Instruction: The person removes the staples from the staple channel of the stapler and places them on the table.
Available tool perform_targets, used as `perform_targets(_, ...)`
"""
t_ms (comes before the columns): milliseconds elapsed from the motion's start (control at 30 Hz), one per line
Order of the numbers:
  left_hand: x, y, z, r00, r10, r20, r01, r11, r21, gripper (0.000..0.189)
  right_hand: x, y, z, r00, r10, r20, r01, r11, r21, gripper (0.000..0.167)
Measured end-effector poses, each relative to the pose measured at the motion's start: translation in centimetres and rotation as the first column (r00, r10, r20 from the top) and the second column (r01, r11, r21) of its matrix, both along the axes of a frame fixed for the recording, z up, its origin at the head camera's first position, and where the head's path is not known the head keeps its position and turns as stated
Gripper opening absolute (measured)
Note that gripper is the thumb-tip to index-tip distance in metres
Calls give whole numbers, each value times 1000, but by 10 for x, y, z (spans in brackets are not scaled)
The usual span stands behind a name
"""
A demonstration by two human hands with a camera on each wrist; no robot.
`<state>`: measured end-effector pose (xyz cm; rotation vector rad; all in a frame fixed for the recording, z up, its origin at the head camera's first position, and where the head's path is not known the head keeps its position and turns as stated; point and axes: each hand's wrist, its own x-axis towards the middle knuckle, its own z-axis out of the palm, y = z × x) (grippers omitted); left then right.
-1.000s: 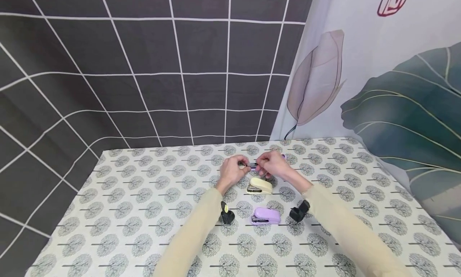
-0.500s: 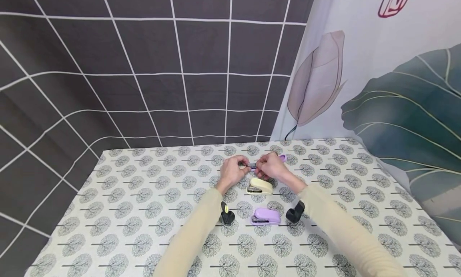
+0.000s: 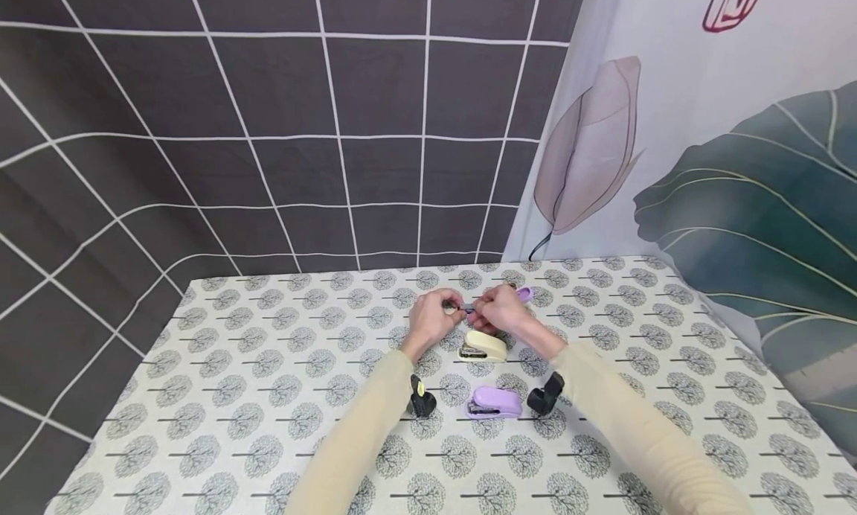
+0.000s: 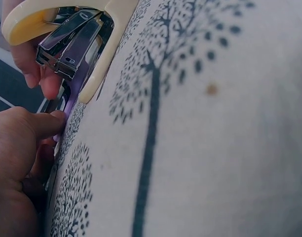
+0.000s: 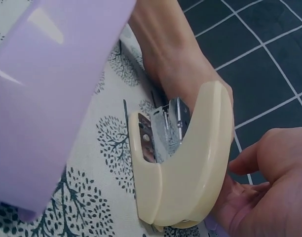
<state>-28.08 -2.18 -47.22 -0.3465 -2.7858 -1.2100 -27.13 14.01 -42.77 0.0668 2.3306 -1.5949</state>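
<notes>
Far back on the table, both hands work at a purple stapler (image 3: 524, 295), much of it covered by the fingers. My left hand (image 3: 431, 319) pinches its left end; the left wrist view shows the thumb (image 4: 50, 123) against a purple edge. From the right, my right hand (image 3: 505, 309) curls its fingers over the same stapler, and a grey metal part (image 3: 466, 306) shows between the hands. What exactly the right fingertips hold is hidden. Just in front of the hands sits a cream stapler (image 3: 485, 345), its metal magazine facing left.
Nearer the body lies a lilac stapler (image 3: 495, 402), between the two wrist cameras; it looms large in the right wrist view. A tree-print cloth (image 3: 268, 396) covers the table. Dark checked fabric (image 3: 375, 173) hangs behind the back edge, with a leaf-print curtain (image 3: 736, 202) at right.
My right hand has come lower and slightly left toward my left hand, with its forearm shifting left. More of the purple end behind it shows. The left hand and other staplers stay put.
</notes>
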Motion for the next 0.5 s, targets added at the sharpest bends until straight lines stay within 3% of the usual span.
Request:
perform_targets(333,0,-1,2,1000,0,25,0,1000,5,17,2,-5,0,999,-39,-12,39,999,-24,16)
perform_targets(500,1,-1,2,999,-5,49,4,1000,14,17,3,-10,-2,995,-26,-99,35,996,87,10)
